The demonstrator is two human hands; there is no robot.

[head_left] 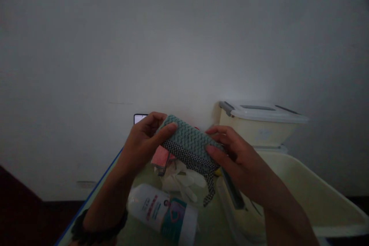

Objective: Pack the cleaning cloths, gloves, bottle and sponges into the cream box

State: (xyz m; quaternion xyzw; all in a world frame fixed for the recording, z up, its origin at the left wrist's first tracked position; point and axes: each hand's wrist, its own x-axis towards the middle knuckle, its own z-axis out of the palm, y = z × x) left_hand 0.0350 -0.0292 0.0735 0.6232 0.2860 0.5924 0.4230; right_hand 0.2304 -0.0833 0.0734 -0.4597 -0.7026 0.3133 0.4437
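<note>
Between both hands is a folded green textured cloth (191,138) with a black-and-white checked edge, held tilted above the table. My left hand (148,134) pinches its left end, thumb across the front. At the right end, my right hand (230,150) grips it with the thumb in front and fingers behind. One checked strip dangles below the cloth on the right. Underneath lie a pink cloth (162,157) and a crumpled white glove-like item (184,182). A white bottle (161,211) with a teal label rests on its side nearer to me.
A lidded cream storage box (259,127) stands against the wall at the back right. In front of it is an open cream bin (305,192). Part of a phone (140,117) shows behind my left hand. The table's blue edge (95,188) runs along the left.
</note>
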